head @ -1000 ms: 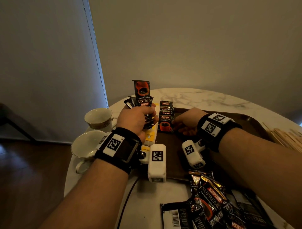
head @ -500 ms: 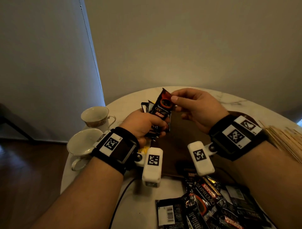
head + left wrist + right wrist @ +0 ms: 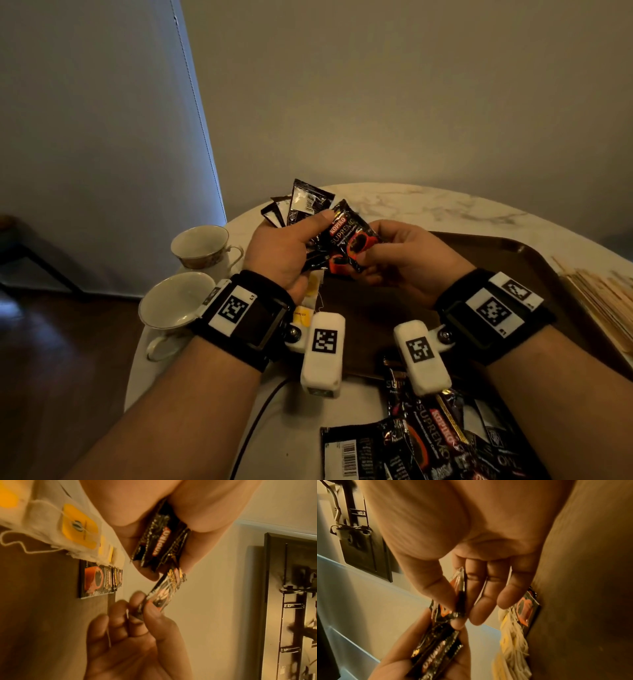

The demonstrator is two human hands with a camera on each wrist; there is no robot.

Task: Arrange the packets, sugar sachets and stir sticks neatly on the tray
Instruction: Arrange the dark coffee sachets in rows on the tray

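one packet out of the fan, then down beside the row

table (image 3: 428, 205): round marble top, holds everything. tray (image 3: 513, 270) is dark brown and sits mid-table under both hands. loose heap of coffee packets (image 3: 428, 442) lies off the tray, on the near edge of the table. stir sticks (image 3: 603, 301) are piled at the right, beside the tray, not yet on it. two cups (image 3: 178, 301) stand at the left, off the tray.

on the tray, seen from the l wrist cam: a row of tea bags (image 3: 78, 527) w/ yellow tags, and just past it a short overlapped row of coffee packets (image 3: 96, 582).

left hand (image 3: 281, 253) is curled round a fan of packets (image 3: 301, 205), thumb pressed across the front. right hand (image 3: 404, 263) pinches a single packet (image 3: 352, 240) by its lower end btw thumb and fingers; its top end sits against the left thumb.

to do it well, i'd say: ease the left thumb so only this one slides free, keep the pinch near the edge so the foil stays flat, print side up, then lay it overlapping the last packet in the row, same way round. foil is slick, so the rest of the fan may slip if the grip loosens too far.
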